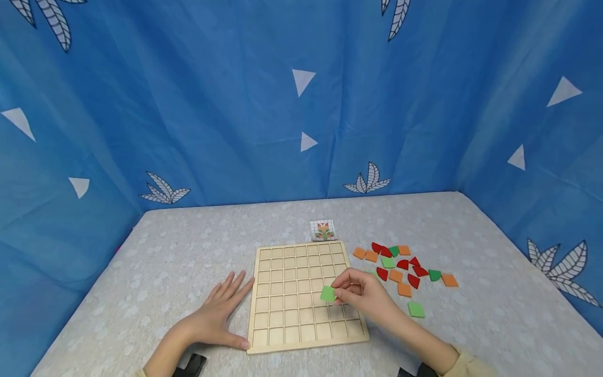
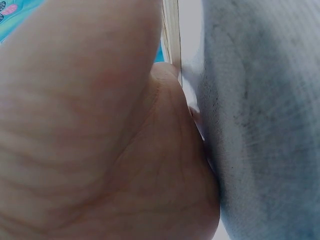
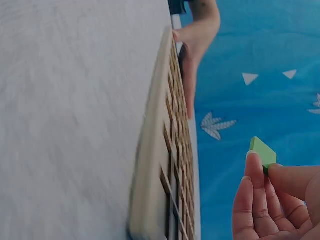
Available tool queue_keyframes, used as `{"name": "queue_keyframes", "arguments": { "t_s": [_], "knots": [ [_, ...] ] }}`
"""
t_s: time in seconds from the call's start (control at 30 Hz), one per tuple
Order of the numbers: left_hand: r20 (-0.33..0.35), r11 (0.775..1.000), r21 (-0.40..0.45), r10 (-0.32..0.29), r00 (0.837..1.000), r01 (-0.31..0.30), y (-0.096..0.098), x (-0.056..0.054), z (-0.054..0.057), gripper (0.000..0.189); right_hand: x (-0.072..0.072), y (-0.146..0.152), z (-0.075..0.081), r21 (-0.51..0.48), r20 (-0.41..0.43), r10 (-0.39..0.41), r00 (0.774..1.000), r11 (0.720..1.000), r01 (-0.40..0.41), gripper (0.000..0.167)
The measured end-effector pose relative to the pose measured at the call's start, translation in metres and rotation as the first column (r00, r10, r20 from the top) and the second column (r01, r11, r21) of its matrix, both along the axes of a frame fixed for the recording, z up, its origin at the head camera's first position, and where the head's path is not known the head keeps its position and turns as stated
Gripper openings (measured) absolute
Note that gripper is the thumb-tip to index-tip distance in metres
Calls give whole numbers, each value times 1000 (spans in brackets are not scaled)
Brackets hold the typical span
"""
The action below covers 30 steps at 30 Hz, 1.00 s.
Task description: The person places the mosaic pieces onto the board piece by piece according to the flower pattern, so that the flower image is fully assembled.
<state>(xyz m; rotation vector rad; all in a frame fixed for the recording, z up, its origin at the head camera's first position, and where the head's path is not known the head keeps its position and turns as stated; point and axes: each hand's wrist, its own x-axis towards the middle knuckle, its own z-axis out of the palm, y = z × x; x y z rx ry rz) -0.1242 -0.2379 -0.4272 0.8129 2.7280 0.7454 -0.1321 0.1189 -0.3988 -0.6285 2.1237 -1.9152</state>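
Note:
A light green square tile [image 1: 327,294] is pinched between the thumb and fingers of my right hand [image 1: 363,292], above the right half of a wooden grid board [image 1: 292,347]. The right wrist view shows the same tile [image 3: 262,154] gripped at its edge, apart from the board. My left hand [image 1: 212,318] lies on the table at the board's left side with its fingers extended. Its thumb touches the board's near left corner, and the fingertips reach the left edge. The board's visible cells hold no tiles; my right hand covers some cells.
Right of the board lie loose tiles: orange squares [image 1: 404,289], red curved pieces [image 1: 413,281], dark green pieces [image 1: 434,275] and a light green square [image 1: 416,309]. A small patterned card [image 1: 323,230] sits behind the board. Blue curtain [image 1: 235,131] surrounds the table's back and sides.

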Motion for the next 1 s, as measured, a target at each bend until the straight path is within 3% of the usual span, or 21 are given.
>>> {"name": "queue_keyframes", "arguments": {
  "t_s": [0.43,0.7,1.0],
  "knots": [
    [6,1000,-6,3,1000,-3,1,0,1,123,6,-28,-20,6,76,27,997,1000,-28,7],
    [-8,1000,-2,7,1000,-7,1,0,0,123,13,-34,-27,121,-61,52,997,992,-45,8],
    [-8,1000,-2,11,1000,-11,1,-1,0,123,18,-35,-33,218,-195,86,977,975,-42,10]
  ]
}}
